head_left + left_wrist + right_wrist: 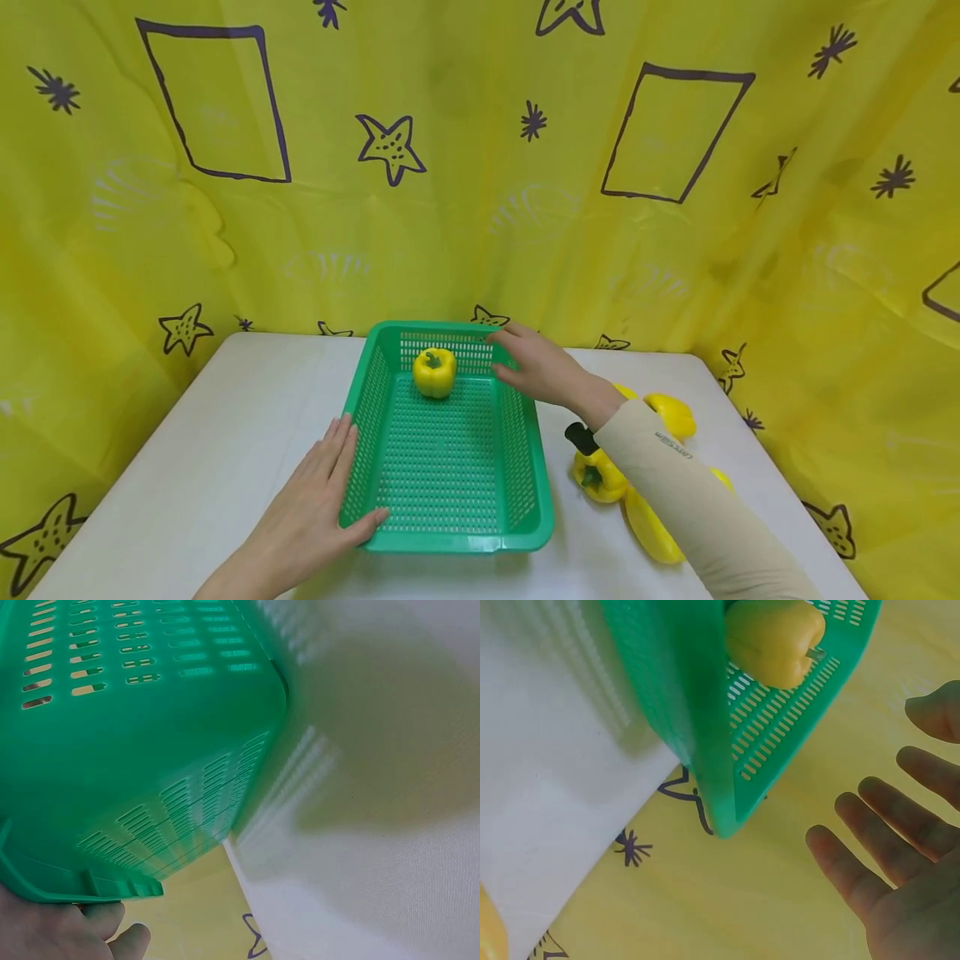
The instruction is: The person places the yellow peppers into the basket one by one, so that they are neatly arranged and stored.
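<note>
A green plastic basket [517, 525] with slotted walls sits in front of me. Inside it, by the back wall, stands a yellow bell pepper [435, 375] with a green stem, also visible in the right wrist view. My left hand [318, 492] rests on the basket's front left corner, fingers laid straight along the left rim and thumb over the front rim. In the left wrist view, its fingertips [131, 941] show just past the rim. Over the back right corner is my right hand [543, 367], fingers spread and holding nothing; the right wrist view shows them apart from the rim.
On the white table [232, 417], right of the basket, lie another yellow bell pepper [603, 483], a long yellow piece [652, 525], a rounded yellow one [675, 415] and a dark cap-like end [581, 437]. My right sleeve partly hides them. A yellow patterned curtain [465, 242] hangs behind.
</note>
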The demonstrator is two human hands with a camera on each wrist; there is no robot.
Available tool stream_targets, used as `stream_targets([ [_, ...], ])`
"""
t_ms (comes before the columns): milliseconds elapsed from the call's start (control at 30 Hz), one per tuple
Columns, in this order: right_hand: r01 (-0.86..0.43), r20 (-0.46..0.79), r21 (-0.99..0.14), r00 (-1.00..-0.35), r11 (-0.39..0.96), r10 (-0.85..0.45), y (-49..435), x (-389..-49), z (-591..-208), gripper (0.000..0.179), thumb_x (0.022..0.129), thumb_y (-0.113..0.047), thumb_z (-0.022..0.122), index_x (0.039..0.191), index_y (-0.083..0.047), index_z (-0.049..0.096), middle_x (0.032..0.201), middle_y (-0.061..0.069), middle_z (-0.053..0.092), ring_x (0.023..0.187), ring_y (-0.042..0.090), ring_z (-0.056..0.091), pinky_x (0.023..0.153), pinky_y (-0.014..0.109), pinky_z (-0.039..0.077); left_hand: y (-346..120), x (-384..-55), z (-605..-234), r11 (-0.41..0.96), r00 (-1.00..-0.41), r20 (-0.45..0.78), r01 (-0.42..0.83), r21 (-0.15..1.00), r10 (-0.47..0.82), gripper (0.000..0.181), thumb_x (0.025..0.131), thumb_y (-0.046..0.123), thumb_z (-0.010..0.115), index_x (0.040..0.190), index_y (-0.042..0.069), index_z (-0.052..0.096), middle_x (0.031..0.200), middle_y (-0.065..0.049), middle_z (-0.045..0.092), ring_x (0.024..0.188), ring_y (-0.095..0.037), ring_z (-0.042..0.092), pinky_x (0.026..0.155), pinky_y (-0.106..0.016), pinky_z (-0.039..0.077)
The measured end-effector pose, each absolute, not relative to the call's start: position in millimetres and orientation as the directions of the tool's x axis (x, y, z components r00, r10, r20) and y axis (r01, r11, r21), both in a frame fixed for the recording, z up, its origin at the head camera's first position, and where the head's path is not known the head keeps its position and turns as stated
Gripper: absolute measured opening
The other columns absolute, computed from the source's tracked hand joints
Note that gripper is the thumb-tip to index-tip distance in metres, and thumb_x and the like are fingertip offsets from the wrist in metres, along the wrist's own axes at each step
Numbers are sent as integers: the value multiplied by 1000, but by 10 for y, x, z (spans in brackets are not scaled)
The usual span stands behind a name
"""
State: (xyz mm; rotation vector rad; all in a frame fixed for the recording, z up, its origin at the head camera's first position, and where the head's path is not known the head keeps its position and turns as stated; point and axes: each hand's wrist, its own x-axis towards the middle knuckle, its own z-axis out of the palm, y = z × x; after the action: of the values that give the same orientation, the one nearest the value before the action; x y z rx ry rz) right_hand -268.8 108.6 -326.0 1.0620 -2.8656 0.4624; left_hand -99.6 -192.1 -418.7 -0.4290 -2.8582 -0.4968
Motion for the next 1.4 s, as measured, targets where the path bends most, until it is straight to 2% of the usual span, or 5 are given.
stream_targets([
  [333,-664,244,-237,-747,709,-618,1438,-2419,-3311,38,94,-17,66,129,-5,60,122,10,61,109,25,62,94,42,54,-1934,-992,-4174,907,-947,224,291,305,229,103,87,65,60,156,-1,22,166,-15,17,153,-35,19,124,-38,13],
  [600,-627,242,-235,-778,743,-580,1749,-2237,-3389,38,93,-16,68,129,-5,60,129,10,61,119,28,60,100,46,52,-1930,-993,-4183,903,-939,242,310,299,242,103,87,64,61,156,-2,23,165,-17,19,152,-36,21,109,-8,-15],
  [867,-602,212,-238,-798,762,-564,1958,-2077,-3459,40,93,-17,68,131,-7,59,131,9,60,117,27,61,98,45,53,-1916,-998,-4170,906,-947,221,295,303,235,103,86,63,63,155,-2,24,165,-16,19,152,-36,21,114,-58,34],
  [1267,-571,39,-210,-816,794,-576,2179,-1824,-3627,45,87,-16,72,130,-7,60,129,8,59,110,22,62,92,40,56,-1905,-1007,-4168,906,-948,218,293,305,233,103,86,63,63,155,-2,24,165,-16,18,152,-36,21,116,-56,32],
  [1400,-573,-16,-195,-810,796,-587,2191,-1787,-3706,48,83,-17,76,128,-8,61,127,6,59,108,21,62,92,40,56,-1912,-998,-4176,901,-942,238,304,308,236,102,87,62,63,155,-3,24,165,-17,18,152,-37,21,124,-25,-3],
])
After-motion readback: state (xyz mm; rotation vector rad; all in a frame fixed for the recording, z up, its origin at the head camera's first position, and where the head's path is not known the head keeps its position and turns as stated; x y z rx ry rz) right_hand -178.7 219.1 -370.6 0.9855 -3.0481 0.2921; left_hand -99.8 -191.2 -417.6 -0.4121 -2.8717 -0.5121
